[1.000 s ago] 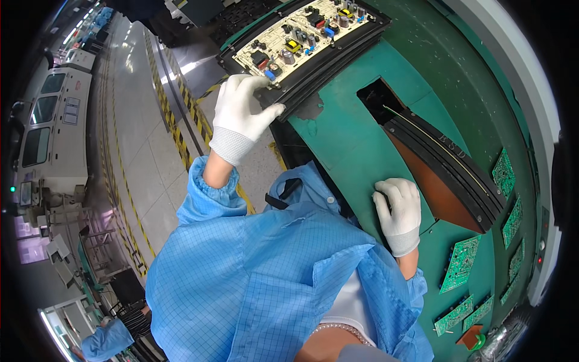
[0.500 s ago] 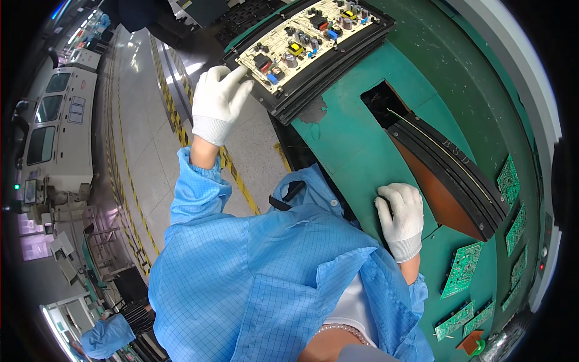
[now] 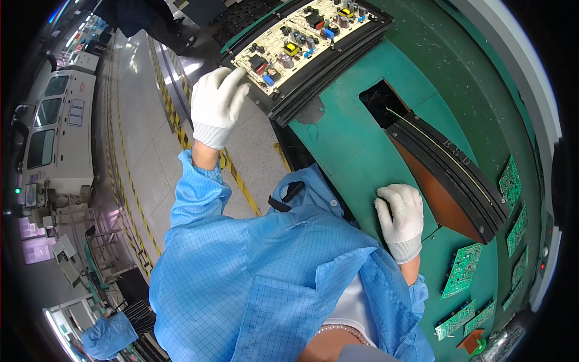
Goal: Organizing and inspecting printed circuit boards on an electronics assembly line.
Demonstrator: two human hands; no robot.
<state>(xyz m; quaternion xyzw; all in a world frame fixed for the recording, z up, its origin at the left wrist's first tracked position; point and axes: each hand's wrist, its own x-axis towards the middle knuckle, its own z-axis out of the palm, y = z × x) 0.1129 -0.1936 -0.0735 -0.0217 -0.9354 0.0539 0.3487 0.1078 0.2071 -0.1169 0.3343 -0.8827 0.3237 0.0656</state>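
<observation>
My left hand (image 3: 215, 102), in a white glove, is at the near left corner of a stack of black flat carriers (image 3: 301, 99). Its fingers are loosely bent with the thumb apart, and the fingertips meet or nearly meet the carrier's edge; nothing shows in its grasp. A cream circuit board (image 3: 248, 53) with capacitors, yellow transformers and blue parts lies in the top carrier. My gloved right hand (image 3: 401, 220) rests on the green bench top (image 3: 362, 157), fingers loosely curved and thumb apart, with no object visible in it. Beside it is a second black carrier stack (image 3: 449, 163) with a brown side.
A rectangular opening (image 3: 380, 102) cuts into the bench between the stacks. Several green circuit boards, one a larger board (image 3: 462, 270), lie along the right side. Yellow-black floor tape (image 3: 238, 178) and a white machine (image 3: 63, 120) are at left. A person's dark-clothed legs (image 3: 160, 30) show at top left.
The far carrier stack with the cream board has shifted slightly left, and my left hand stays at its corner. My right hand has hardly moved. The person's legs at top left have come further into view.
</observation>
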